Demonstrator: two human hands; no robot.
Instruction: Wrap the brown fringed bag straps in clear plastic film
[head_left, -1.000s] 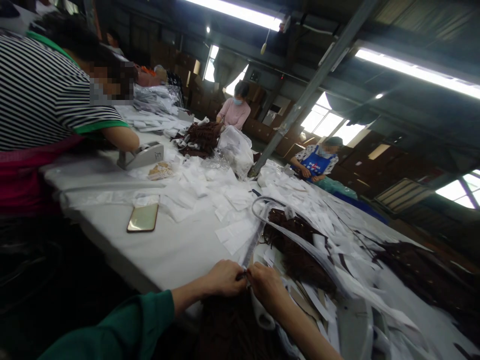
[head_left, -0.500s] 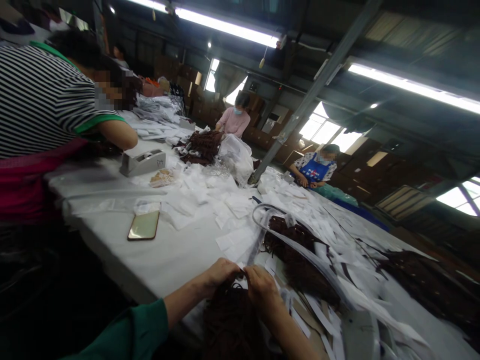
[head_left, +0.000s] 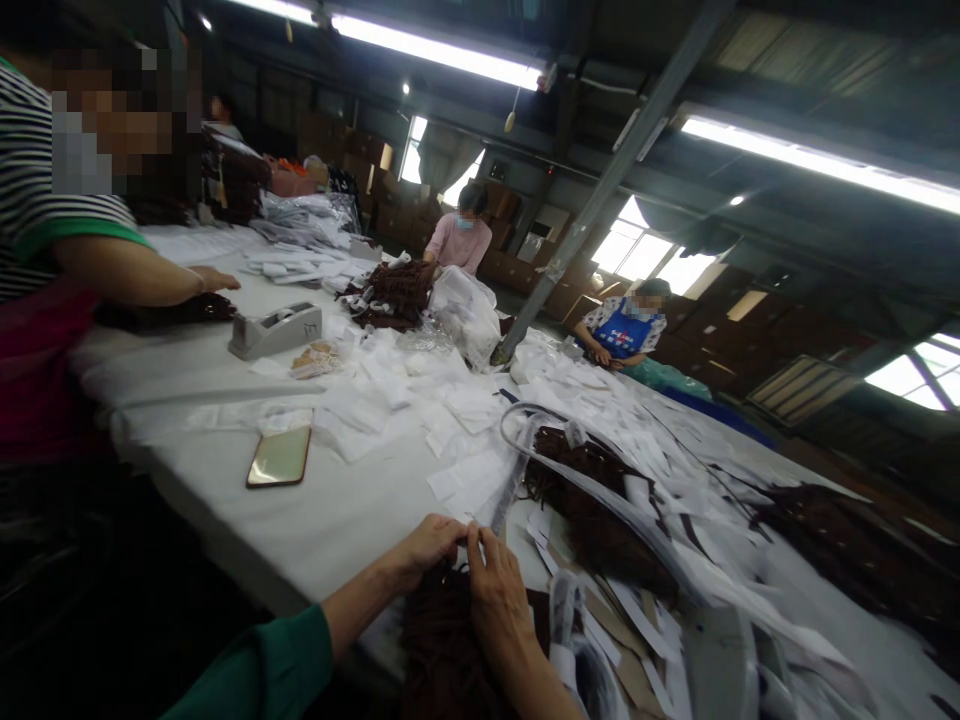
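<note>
Below and between my hands hangs a dark brown fringed piece (head_left: 439,645), its strands trailing down past the near table edge. At its top my left hand (head_left: 429,550) pinches the upper edge with closed fingers. My right hand (head_left: 496,590) is closed against the same edge, its fingertips touching those of the left. What exactly lies between the fingertips is too small to make out. Beside my right hand is a second dark brown fringed bundle (head_left: 600,510) on the table, with a clear plastic strip (head_left: 600,480) curving over it.
On the white table (head_left: 202,490) lie a phone (head_left: 279,458), a grey tape dispenser (head_left: 276,328) and many white paper slips (head_left: 397,390). Another tape dispenser (head_left: 716,660) stands near right. A co-worker in stripes (head_left: 67,220) reaches in at left; others work across the table. A slanting post (head_left: 585,220) rises beyond.
My hands have shifted slightly left, and the right fingers are straighter. The striped co-worker has turned and stretched an arm over the table. The view has tilted a little.
</note>
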